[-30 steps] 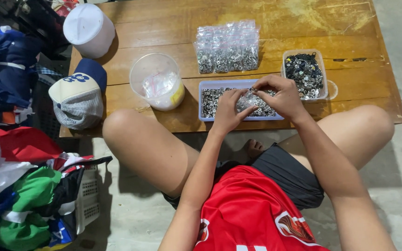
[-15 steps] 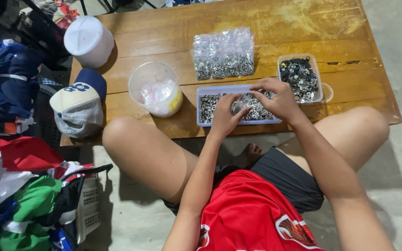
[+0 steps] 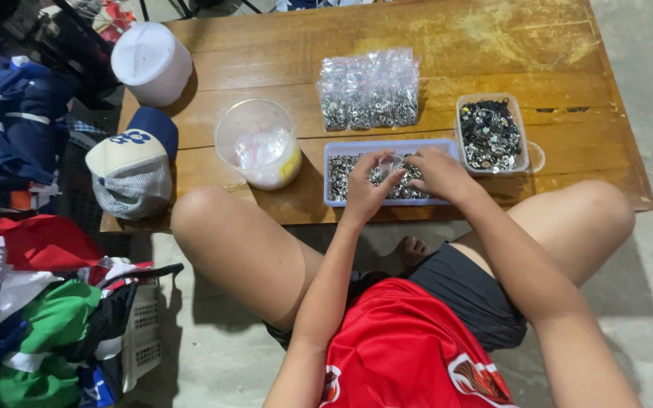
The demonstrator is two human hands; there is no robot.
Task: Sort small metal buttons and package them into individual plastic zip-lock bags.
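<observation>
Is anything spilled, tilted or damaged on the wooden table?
Nothing is spilled. The small metal pieces stay inside the blue tray and the clear tub. Only the wooden table looks worn, with pale scuffed patches at its far side.

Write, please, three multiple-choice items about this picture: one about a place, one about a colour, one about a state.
1. Where are the two hands?
A. Over the blue tray of small metal pieces
B. Inside the white round tub
C. On the cap

2. What colour is the shirt of the person?
A. Green
B. Red
C. Yellow

3. In what state is the clear round container beside the blue tray?
A. Closed with a lid
B. Lying on its side
C. Open at the top

Answers:
1. A: the left hand and the right hand meet over the blue tray, pinching something small and clear between them.
2. B: the shirt at the bottom of the view is red.
3. C: the clear round container stands upright with no lid, and its inside is visible.
</observation>
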